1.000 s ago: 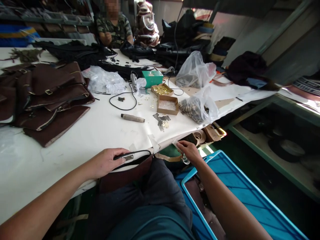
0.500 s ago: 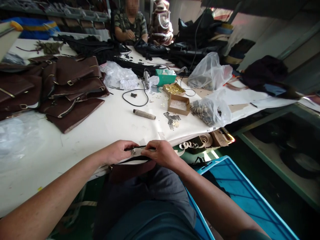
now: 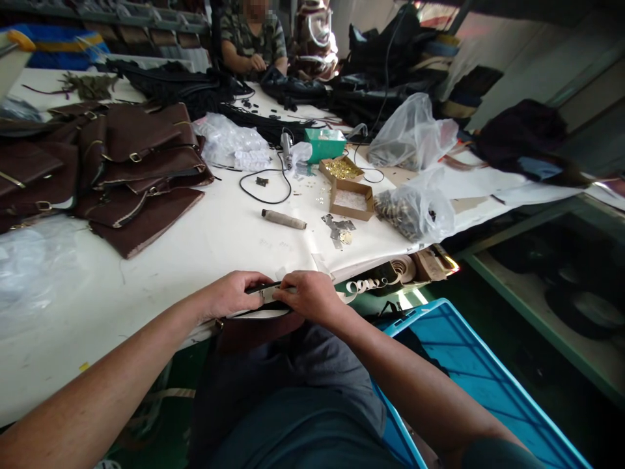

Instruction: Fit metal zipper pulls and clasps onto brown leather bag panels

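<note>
A dark brown leather piece (image 3: pixel 261 331) lies over my lap at the table's front edge, its opening facing up with a pale lining strip showing. My left hand (image 3: pixel 237 293) grips the opening's left part, its fingers partly hidden behind the edge. Close beside it, my right hand (image 3: pixel 310 294) pinches the same edge on the right, thumb and fingers pressed together. A small pale patch (image 3: pixel 268 295) shows between the two hands. Beyond them on the white table (image 3: pixel 229 241) lies a grey-brown rod (image 3: pixel 284 219).
Brown leather bags (image 3: pixel 141 163) are piled at left. Small boxes, including one of gold parts (image 3: pixel 343 169), metal plates (image 3: pixel 336 225) and plastic bags (image 3: pixel 415 205) lie beyond. A blue crate (image 3: pixel 478 365) stands at right. A person (image 3: pixel 254 42) sits across the table.
The view has shifted slightly. My right hand has moved a little along the edge toward my left hand, and both still hold the leather piece.
</note>
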Tool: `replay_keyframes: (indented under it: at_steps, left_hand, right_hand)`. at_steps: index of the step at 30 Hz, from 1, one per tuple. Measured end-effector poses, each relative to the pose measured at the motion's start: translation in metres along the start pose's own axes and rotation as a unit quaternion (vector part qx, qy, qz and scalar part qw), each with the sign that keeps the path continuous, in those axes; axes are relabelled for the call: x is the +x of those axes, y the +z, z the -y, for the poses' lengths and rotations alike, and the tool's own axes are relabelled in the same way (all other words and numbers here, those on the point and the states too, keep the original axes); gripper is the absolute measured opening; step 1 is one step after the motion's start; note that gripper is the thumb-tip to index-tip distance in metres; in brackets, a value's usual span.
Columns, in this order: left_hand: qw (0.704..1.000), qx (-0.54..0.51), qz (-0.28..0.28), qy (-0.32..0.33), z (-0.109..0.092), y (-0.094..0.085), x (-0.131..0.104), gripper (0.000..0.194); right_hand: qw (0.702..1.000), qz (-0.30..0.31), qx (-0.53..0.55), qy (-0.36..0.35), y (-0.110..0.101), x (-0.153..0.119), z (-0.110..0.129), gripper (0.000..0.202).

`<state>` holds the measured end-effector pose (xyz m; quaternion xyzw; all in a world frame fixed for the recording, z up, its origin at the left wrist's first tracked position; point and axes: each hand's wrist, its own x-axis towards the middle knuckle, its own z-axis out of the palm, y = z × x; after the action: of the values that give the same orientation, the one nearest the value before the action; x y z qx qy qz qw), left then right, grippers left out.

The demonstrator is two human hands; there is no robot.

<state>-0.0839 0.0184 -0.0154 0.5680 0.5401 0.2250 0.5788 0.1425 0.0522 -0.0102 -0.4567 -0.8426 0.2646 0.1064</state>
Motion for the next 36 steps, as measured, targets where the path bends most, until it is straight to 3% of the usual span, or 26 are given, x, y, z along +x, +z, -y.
replay_keyframes:
  at_steps: [3,11,18,23,28,33,36]
  left_hand:
    - [0.997,0.081,-0.014,0.005,0.001,0.001,0.002,0.058]
    - [0.96,0.276,-0.036,0.002,-0.015,0.011,0.01,0.038]
    - [0.936,0.348,-0.055,-0.014,-0.026,0.02,0.016,0.028]
    - [0.928,0.368,-0.057,-0.027,-0.029,0.022,0.017,0.037]
    - [0.93,0.365,-0.045,-0.023,-0.037,0.027,0.016,0.033]
    - [0.917,0.395,-0.034,-0.039,-0.041,0.033,0.016,0.027]
    - [0.898,0.433,-0.053,-0.057,-0.038,0.03,0.019,0.027]
  right_hand:
    - [1.0,-0.002,-0.016,0.001,0.001,-0.001,0.001,0.025]
    - [0.997,0.037,-0.062,-0.018,-0.011,-0.007,0.002,0.022]
    - [0.993,0.038,-0.104,0.034,-0.016,-0.011,0.005,0.033]
    - [0.994,0.047,-0.098,0.031,-0.019,-0.014,0.002,0.032]
    - [0.995,0.037,-0.089,-0.011,-0.015,-0.015,-0.002,0.035]
    - [0.991,0.076,-0.088,-0.062,-0.023,-0.023,0.003,0.019]
    - [0.978,0.112,0.064,-0.162,-0.043,-0.043,0.011,0.013]
